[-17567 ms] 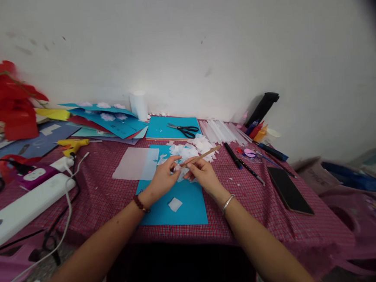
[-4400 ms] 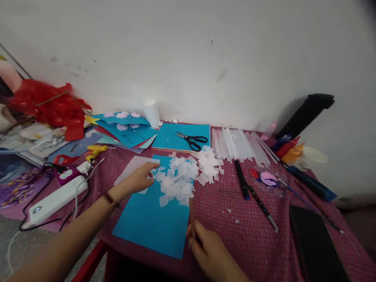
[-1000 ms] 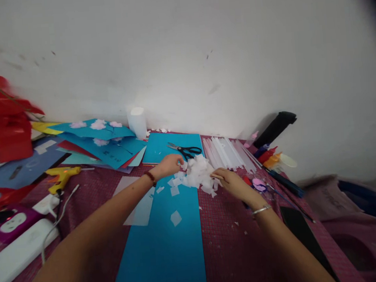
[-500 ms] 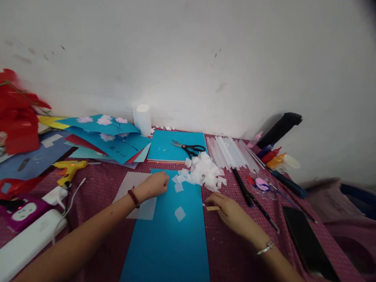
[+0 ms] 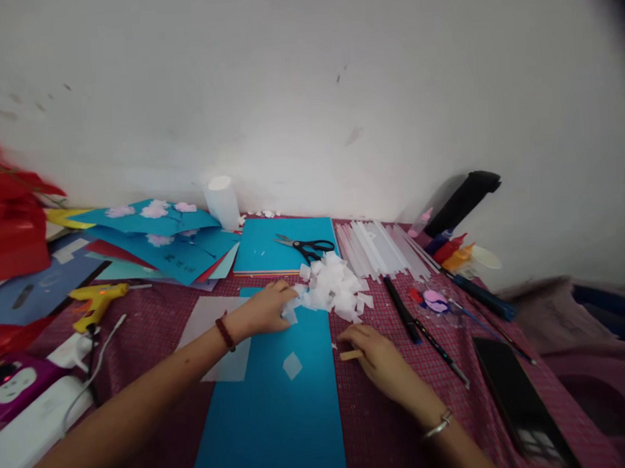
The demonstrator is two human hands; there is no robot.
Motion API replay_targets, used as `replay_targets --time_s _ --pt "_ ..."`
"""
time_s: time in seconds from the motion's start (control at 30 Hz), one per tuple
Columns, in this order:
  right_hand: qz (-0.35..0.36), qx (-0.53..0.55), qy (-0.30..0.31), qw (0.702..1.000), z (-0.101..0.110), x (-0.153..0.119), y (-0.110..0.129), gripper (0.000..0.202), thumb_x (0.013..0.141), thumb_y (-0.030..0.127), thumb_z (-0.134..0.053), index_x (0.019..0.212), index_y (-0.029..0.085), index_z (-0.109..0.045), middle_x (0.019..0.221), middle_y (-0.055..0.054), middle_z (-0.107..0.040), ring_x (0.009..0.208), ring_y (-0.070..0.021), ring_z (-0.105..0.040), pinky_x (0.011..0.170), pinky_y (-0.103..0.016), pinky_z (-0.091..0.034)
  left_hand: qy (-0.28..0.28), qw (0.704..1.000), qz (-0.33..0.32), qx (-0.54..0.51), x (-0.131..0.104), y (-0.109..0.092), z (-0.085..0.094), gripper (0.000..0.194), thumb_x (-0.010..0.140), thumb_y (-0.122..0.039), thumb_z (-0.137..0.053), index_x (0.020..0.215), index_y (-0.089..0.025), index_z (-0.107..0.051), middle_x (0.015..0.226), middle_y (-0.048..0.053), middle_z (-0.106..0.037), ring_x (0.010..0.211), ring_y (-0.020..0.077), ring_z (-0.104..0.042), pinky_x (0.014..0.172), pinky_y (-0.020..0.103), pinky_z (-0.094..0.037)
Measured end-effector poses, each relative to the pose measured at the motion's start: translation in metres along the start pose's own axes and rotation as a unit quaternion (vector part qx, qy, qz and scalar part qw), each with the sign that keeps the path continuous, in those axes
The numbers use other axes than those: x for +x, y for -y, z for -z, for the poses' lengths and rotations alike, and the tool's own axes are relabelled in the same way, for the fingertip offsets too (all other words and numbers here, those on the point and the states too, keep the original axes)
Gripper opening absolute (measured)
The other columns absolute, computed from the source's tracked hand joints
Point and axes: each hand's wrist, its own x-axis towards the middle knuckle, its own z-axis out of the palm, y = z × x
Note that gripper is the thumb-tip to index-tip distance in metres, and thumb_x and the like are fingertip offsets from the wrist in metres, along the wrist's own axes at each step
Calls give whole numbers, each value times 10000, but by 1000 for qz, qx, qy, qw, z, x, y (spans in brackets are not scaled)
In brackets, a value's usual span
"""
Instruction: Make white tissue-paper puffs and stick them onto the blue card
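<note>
My left hand (image 5: 269,309), with a dark red bead bracelet, reaches over the top of a blue sheet of card (image 5: 273,424). Its fingers are apart at small white paper squares (image 5: 290,313) beside a loose white pile (image 5: 334,284). Whether the fingertips touch a square I cannot tell. One single paper square (image 5: 292,365) lies lower on the card. To the right of the card, my right hand (image 5: 373,355) is closed on a short, flat wooden stick (image 5: 349,355), whose end sticks out to the left. A translucent white sheet (image 5: 201,329) lies partly under my left wrist.
Black-handled scissors (image 5: 308,247) rest on a blue paper stack (image 5: 259,245). Pale glue sticks (image 5: 379,250), a black pen (image 5: 402,310) and a phone (image 5: 520,398) are on the right. A yellow glue gun (image 5: 97,303) and a white power strip (image 5: 31,443) lie on the left.
My left hand has opened from a closed shape and moved towards the paper squares at the pile. My right hand stays nearly in place with the stick. The view has shifted slightly.
</note>
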Motion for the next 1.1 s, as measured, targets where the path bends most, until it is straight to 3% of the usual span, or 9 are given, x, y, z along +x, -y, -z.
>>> replay_targets --time_s 0.13,0.3,0.7,0.9,1.1 --pt "9 14 -11 1000 -1 0 -3 396 771 -47 -424 1002 197 -632 997 -49 -643 963 -176 -556 862 -294 -417 26 999 7 33 11 -1 -7 181 635 -92 -514 785 -156 -593 891 92 -583 849 236 -550 776 341 -418" --pt "13 18 -12 1000 -2 0 -8 376 785 -30 -438 1011 200 -631 1015 -49 -641 989 -183 -548 881 -303 -411 21 999 33 -17 33 0 -8 119 591 -51 -486 597 -166 -517 621 17 -558 631 163 -520 596 261 -367" --pt "13 9 -14 1000 -5 1 -11 376 768 -33 -445 1001 194 -632 1002 -53 -643 967 -190 -550 874 -312 -413 -34 982 84 -163 100 -23 -9 198 569 -65 -511 709 -122 -638 674 28 -650 629 149 -577 529 215 -415" --pt "22 8 -18 1000 -5 0 -11 327 799 -6 -462 1000 190 -630 1002 -61 -641 967 -195 -554 865 -313 -420 -29 980 72 -181 109 -32 -11 179 597 -77 -532 712 -109 -666 705 51 -680 666 164 -599 570 220 -445" --pt "22 13 -22 999 -6 0 -12 342 791 -23 -463 986 195 -640 983 -53 -643 942 -186 -565 844 -304 -429 -7 979 37 -199 95 -31 10 322 714 -137 -487 974 -129 -677 965 58 -712 848 163 -639 690 207 -471"
